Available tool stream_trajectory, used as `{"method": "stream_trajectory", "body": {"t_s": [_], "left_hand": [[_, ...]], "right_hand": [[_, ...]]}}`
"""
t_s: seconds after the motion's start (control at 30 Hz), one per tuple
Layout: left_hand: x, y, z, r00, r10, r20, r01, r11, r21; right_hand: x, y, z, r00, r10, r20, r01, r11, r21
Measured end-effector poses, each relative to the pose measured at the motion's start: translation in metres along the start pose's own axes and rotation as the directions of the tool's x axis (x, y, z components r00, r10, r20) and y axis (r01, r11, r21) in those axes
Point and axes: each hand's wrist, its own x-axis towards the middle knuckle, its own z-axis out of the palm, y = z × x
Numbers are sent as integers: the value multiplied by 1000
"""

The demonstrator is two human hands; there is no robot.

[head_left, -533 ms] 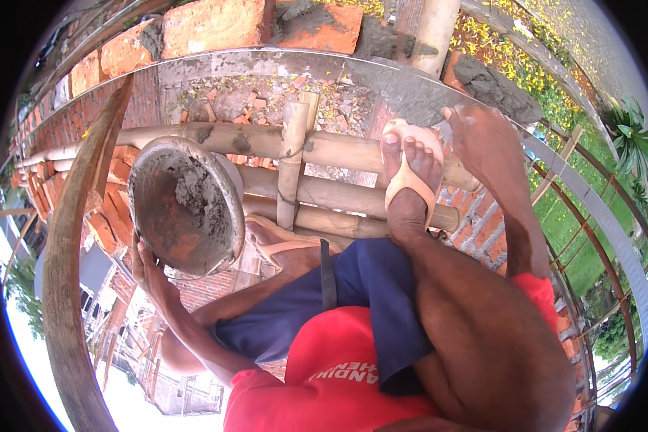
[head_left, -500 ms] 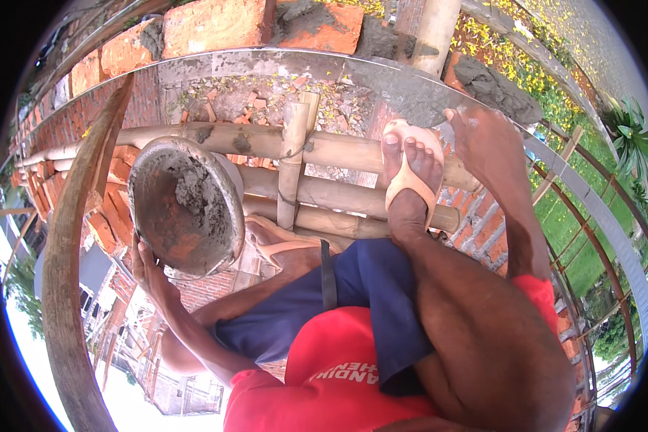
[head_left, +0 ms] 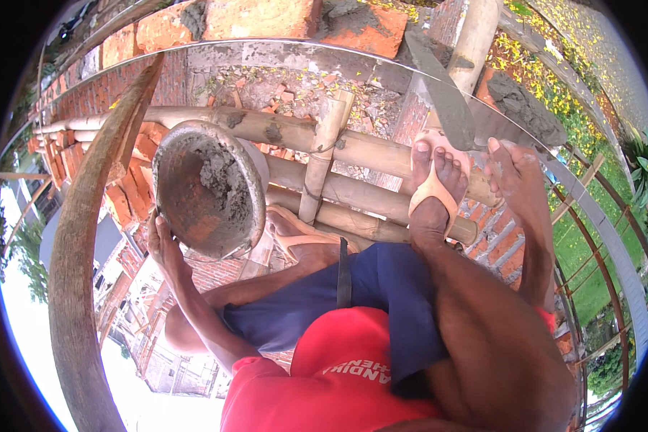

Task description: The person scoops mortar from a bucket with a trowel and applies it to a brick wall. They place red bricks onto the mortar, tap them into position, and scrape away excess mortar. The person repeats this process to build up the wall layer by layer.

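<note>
My left hand (head_left: 167, 248) grips the lower rim of a round mortar bucket (head_left: 255, 229), tilted with its mouth toward me. Wet grey mortar (head_left: 223, 176) clings to its inner right side. In my right hand (head_left: 515, 171) is a trowel, whose handle is mostly hidden by the fingers. The grey-coated trowel blade (head_left: 443, 93) points up and left, over the near side of the brick course, just beyond my sandalled right foot (head_left: 435, 173). A lump of mortar (head_left: 518, 108) lies on the wall to the right of the blade.
Orange bricks (head_left: 259, 18) run along the wall top at the far side. Bamboo poles (head_left: 374, 155) lashed together carry my feet. A curved wooden post (head_left: 79, 230) rises at the left, with stacked bricks (head_left: 129, 191) behind it. An upright bamboo pole (head_left: 475, 43) stands beyond the trowel.
The trowel blade has swung from lying leftward, nearly flat, to pointing up and left, seen more narrowly. The whole view has shifted a little; my left hand still grips the bucket.
</note>
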Motion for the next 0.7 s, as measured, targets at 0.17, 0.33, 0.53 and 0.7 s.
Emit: {"method": "stream_trajectory", "body": {"t_s": [0.17,0.33,0.53,0.7], "left_hand": [[17,0,-21,992,125,8,-123,963,241],[85,3,-61,972,-38,-231,76,984,158],[189,-11,-122,958,269,-102,-97,635,766],[232,-26,-152,950,43,308,-213,811,545]], "right_hand": [[-8,-9,13,990,34,138,-50,992,116],[-32,-58,28,818,-412,402,442,897,21],[-49,-137,110,227,-820,525,966,123,-226],[-58,-151,162,-30,-845,534,905,-249,-344]]}}
